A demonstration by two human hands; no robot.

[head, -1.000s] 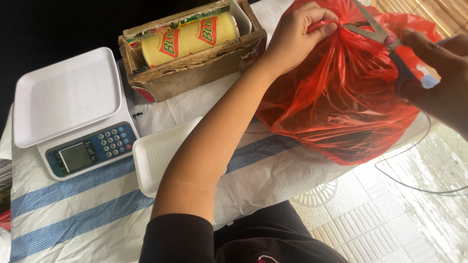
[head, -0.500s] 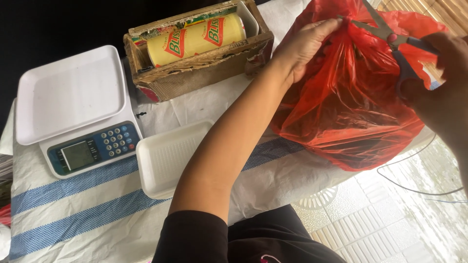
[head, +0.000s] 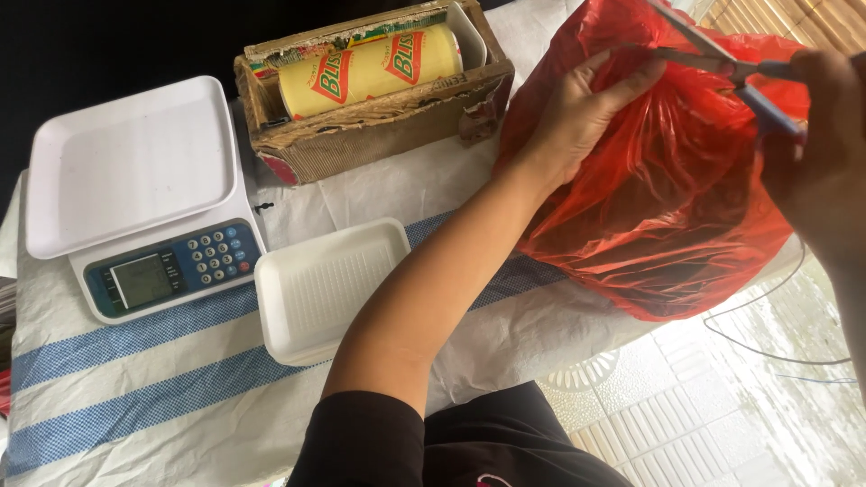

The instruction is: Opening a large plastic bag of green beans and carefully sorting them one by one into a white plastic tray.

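From the head camera, we've got our left hand [head: 577,113] pinching the top of the red plastic bag [head: 658,207], fingers closed on a bunch of film near its upper edge. Our right hand [head: 825,171] is wrapped around the blue handles of the scissors [head: 722,61], blades lying against the bag's top just beside the left fingertips. The bag sits on the right end of the white and blue striped cloth [head: 135,397], partly hanging past the edge over the tiled floor.

For a clean cut, we'd say keep the film taut with the left hand and fingertips clear of the blades. Foam tray [head: 334,284], digital scale [head: 135,198] and cardboard box [head: 370,135] with the yellow roll sit off left, well apart.
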